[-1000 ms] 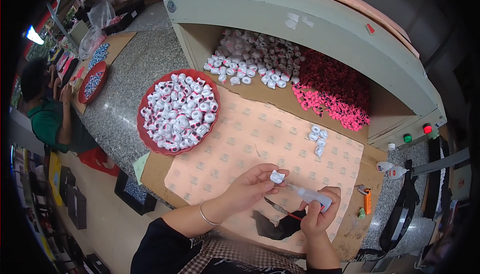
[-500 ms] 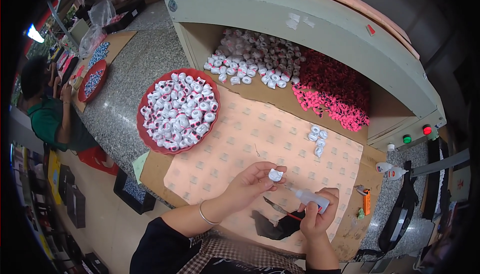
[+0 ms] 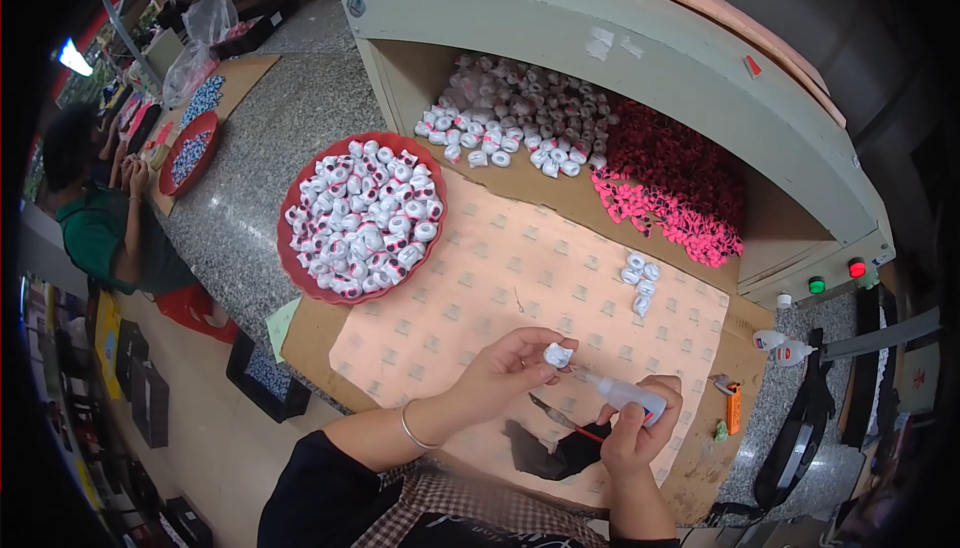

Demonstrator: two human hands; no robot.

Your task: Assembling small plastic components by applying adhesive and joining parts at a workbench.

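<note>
Fingertips of the left hand (image 3: pixel 505 373) pinch a small white bead-like piece (image 3: pixel 557 355), closed on it and lifting it clear of the mat; the piece is turned toward the other hand, a pose that appears meant to present one face to the nozzle. Right hand (image 3: pixel 637 433) is wrapped shut round a small clear squeeze bottle (image 3: pixel 625 393), held nearly level so that its fine tip meets the piece or lies just beside it; contact cannot be told. Below the grip, near the person's body, lie a dark scrap (image 3: pixel 550 453) and a thin red-handled tool (image 3: pixel 560 420). Beyond the grip, a short row of finished-looking white pieces (image 3: pixel 638 280) rests on the peach patterned mat (image 3: pixel 480 288), apart from the stock, probably to keep them separate. Farther left of the grip stands a red round tray (image 3: pixel 290 248) heaped with similar white pieces. Farthest away, an open pale cabinet (image 3: pixel 620 58) shelters a white heap (image 3: pixel 520 118) and a pink heap (image 3: pixel 665 193). The mat lies on cardboard over a speckled stone counter (image 3: pixel 290 138). At the far left, another person in a green top (image 3: pixel 95 233) sits by a second red tray (image 3: pixel 188 151).
</note>
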